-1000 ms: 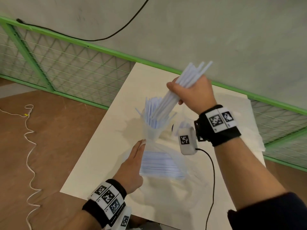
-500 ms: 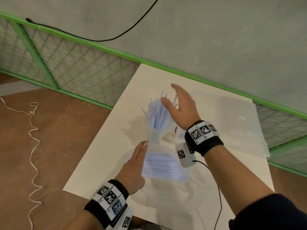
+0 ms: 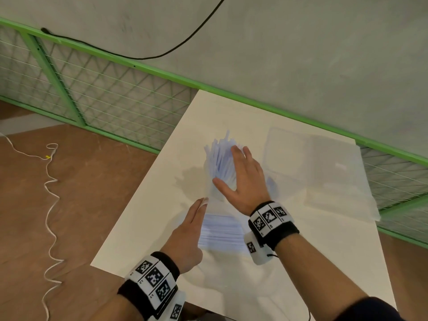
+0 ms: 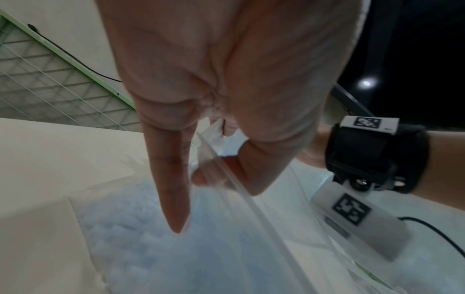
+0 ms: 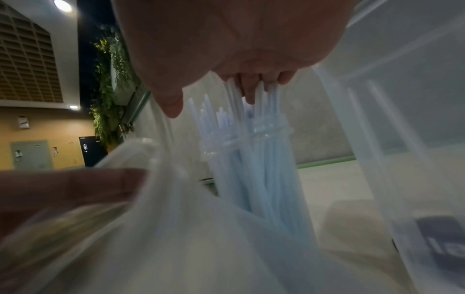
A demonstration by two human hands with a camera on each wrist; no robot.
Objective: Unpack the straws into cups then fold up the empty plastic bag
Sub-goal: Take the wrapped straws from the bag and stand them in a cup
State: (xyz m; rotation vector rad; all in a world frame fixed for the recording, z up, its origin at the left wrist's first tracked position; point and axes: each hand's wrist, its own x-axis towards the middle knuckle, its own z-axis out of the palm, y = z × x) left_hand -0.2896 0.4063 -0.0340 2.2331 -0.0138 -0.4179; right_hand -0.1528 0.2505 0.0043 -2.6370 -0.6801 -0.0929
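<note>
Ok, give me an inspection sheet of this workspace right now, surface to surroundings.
Surface: white table.
Job's things: cup stuffed with straws; plastic bag holding more straws.
Clutter: clear plastic container, plastic sheet.
Grippers: left hand pinches bag rim; right hand open, fingers on straw tips.
Cables: black wall cable; white cord on floor.
Surroundings: green mesh fence, concrete wall.

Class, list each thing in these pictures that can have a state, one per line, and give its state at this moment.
Cup: upright on the table, filled with straws.
Straws in cup: standing, tops fanned out above the rim.
Plastic bag: lying on the table, mouth open, straws inside.
Left hand: pinching the bag's mouth edge.
Right hand: fingers straight, resting on the straw tops.
Clear plastic container: standing behind the cup; contents unclear.
</note>
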